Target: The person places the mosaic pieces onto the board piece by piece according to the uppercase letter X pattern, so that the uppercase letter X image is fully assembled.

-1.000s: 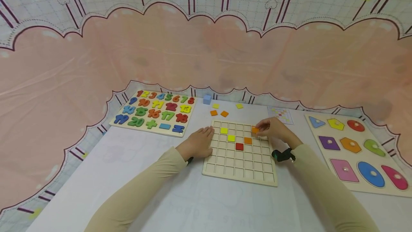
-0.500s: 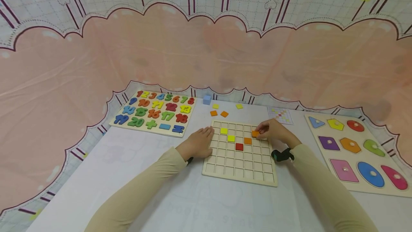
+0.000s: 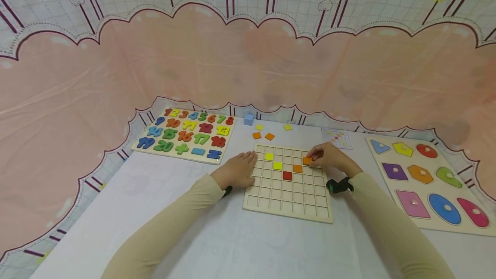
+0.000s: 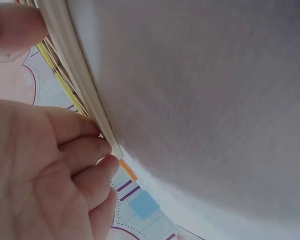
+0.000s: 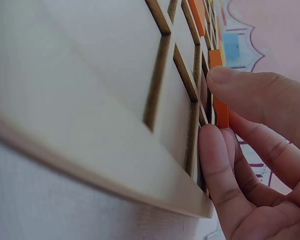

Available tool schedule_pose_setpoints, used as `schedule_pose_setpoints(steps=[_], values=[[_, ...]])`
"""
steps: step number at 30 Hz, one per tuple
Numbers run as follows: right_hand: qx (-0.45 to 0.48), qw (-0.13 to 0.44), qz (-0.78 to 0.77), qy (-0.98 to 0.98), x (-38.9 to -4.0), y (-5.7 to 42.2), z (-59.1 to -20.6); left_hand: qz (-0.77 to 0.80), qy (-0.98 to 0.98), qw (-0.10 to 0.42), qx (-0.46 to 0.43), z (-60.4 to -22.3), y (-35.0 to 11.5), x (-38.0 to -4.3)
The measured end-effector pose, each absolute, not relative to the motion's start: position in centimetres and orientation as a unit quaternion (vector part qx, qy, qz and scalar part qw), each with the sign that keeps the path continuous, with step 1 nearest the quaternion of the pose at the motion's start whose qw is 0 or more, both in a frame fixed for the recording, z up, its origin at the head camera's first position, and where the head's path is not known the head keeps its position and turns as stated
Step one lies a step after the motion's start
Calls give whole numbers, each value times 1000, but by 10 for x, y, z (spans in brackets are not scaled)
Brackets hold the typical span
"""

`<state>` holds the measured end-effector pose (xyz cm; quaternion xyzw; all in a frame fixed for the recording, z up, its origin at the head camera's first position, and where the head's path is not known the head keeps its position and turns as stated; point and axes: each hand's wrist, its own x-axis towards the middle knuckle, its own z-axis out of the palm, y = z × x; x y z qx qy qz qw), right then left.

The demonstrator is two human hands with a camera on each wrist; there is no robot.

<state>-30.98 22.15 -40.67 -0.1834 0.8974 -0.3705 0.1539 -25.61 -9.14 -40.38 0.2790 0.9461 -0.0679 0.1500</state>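
A wooden grid board (image 3: pixel 267 203) lies flat, with two yellow tiles, a red tile (image 3: pixel 287 176) and an orange tile (image 3: pixel 297 168) set in its squares on a rough diagonal. My right hand (image 3: pixel 329 157) pinches another orange tile (image 5: pixel 222 113) between thumb and fingers, at a square near the board's right side. In the right wrist view that tile looks tilted against the grid ribs. My left hand (image 3: pixel 237 170) rests along the board's left edge, fingers extended, with thumb and fingertips touching the rim in the left wrist view.
Behind the board lie loose yellow and orange tiles (image 3: pixel 269 136) and a blue cube (image 3: pixel 249 119). A printed pattern card (image 3: pixel 336 138) is at the back right. A number puzzle (image 3: pixel 182 137) stands left, a shape puzzle (image 3: pixel 410 195) right.
My right hand has brought the orange tile slightly down toward the near side on the board, then held there. The left hand has stayed at the board's edge.
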Motion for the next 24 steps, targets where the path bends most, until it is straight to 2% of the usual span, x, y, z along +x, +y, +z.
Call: schedule_pose_setpoints(steps=[24], values=[[-180, 160, -355, 903, -311, 221, -407, -74, 947, 159, 270, -396, -84, -260]])
